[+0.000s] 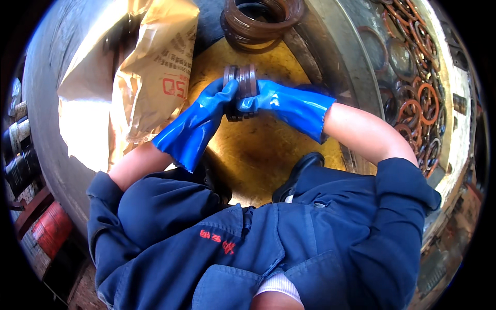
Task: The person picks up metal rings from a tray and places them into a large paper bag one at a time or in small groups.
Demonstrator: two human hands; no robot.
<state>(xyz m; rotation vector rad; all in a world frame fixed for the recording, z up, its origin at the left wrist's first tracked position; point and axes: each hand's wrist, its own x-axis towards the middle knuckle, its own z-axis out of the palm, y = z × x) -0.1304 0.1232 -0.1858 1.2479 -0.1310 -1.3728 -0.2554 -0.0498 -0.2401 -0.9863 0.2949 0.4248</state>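
Rings, dark brown with darker pieces, one short stack: held between both hands at 12 o'clock from the middle of the view, above a yellow surface. Left hand, in a long blue glove: on the stack's 9 o'clock side, closed narrowly against it, thumb lying along the top; lower fingers mostly hidden. Right hand, matching glove: on the 3 o'clock side, gripping the same stack; finger positions underneath cannot be told. Large rings, brown, glossy, piled: farther out at 12 o'clock, apart from the gloves. Bag, tan, creased, printed in red and dark: at 10 o'clock, near the left glove. Loose rings, brown and black, many, overlapping: between 2 and 3 o'clock. Red cylinder, ribbed: at 8 o'clock. Jacket, dark blue, red marking on the chest: at 6 o'clock. Shoe, black: at 4 o'clock.
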